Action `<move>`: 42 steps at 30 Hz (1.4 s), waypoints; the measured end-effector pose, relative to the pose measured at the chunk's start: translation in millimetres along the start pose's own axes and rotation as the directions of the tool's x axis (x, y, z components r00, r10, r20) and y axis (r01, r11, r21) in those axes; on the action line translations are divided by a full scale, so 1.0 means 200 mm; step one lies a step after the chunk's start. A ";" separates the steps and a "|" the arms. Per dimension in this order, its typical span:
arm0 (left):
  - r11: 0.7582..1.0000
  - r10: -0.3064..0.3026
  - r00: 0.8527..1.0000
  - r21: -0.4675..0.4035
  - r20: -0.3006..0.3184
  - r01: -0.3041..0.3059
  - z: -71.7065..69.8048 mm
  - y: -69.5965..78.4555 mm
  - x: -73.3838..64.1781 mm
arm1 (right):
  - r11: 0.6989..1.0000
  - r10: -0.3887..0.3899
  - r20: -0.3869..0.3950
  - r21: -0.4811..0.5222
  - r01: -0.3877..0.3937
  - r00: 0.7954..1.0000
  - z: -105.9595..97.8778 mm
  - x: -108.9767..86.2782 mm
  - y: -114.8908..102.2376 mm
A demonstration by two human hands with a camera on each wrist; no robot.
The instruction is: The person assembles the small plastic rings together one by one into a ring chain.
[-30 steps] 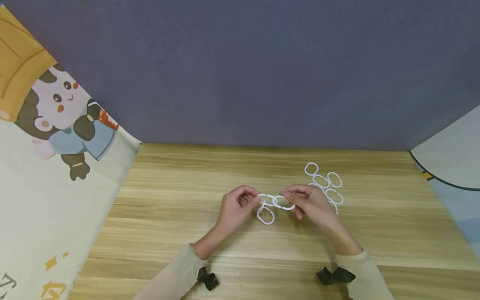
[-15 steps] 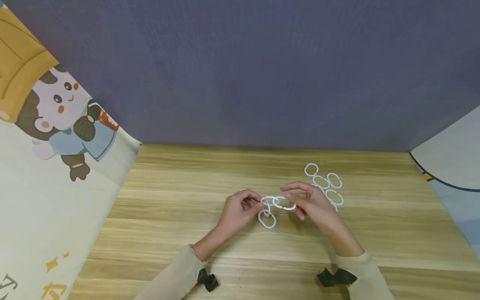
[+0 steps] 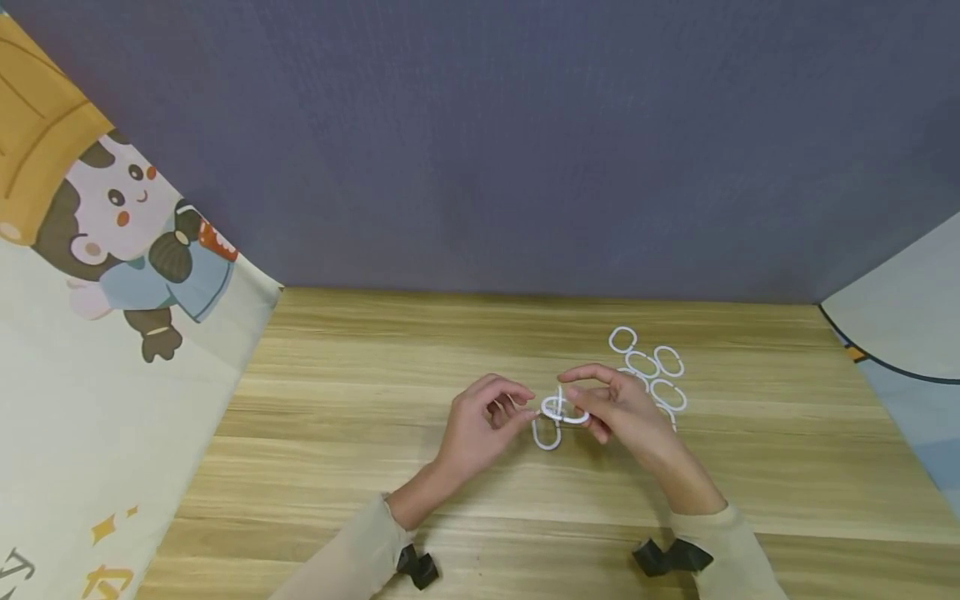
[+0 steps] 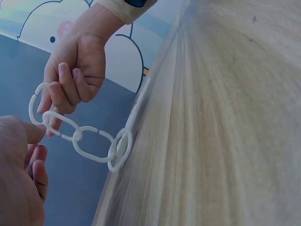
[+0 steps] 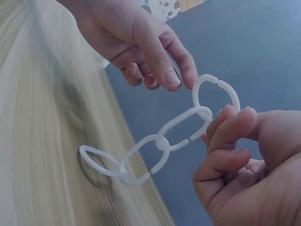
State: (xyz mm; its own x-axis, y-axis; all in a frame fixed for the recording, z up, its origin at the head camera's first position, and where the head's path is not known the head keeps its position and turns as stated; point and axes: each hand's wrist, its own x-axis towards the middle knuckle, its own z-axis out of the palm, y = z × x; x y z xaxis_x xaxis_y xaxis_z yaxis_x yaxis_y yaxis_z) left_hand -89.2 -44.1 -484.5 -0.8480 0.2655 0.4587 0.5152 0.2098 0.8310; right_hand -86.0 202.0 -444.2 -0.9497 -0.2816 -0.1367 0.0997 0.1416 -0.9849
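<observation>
A short chain of several white plastic C-shaped links (image 3: pixel 546 447) hangs between the hands over the wooden table. My right hand (image 3: pixel 626 414) pinches the top link (image 5: pixel 229 89) between thumb and fingers. The other links dangle below it, and the lowest link (image 4: pixel 121 149) hangs close over the tabletop in the left wrist view. My left hand (image 3: pixel 483 425) is just left of the chain, thumb and index finger apart, fingertips right at the links. In the right wrist view, the left index fingertip (image 5: pixel 190 77) reaches the side of the top link. Its other fingers are loosely bent.
More loose white links (image 3: pixel 668 361) lie in a cluster on the table (image 3: pixel 360 350), behind and right of my right hand, which partly covers them. A dark blue panel (image 3: pixel 480 167) stands along the back edge. A cartoon-printed wall (image 3: pixel 67 400) is at left.
The left fingers have come off the link they pinched. The chain has swung down and now hangs from the right hand, which has stayed in almost the same place.
</observation>
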 end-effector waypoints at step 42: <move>0.978 -0.192 0.980 -0.096 -0.051 0.187 -0.01 0.00 0.03 | 0.997 -0.080 -0.085 -0.011 0.080 0.993 -0.27 -0.02 -0.04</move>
State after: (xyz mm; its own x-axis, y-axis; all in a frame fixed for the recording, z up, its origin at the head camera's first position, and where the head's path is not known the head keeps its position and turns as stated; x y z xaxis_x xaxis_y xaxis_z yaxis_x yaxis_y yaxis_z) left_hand -93.7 -44.8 -481.4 -0.9364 0.1717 0.3061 0.3336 0.1645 0.9283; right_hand -99.9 252.9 -429.8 -0.9764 -0.2105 -0.0475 0.0203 0.1292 -0.9914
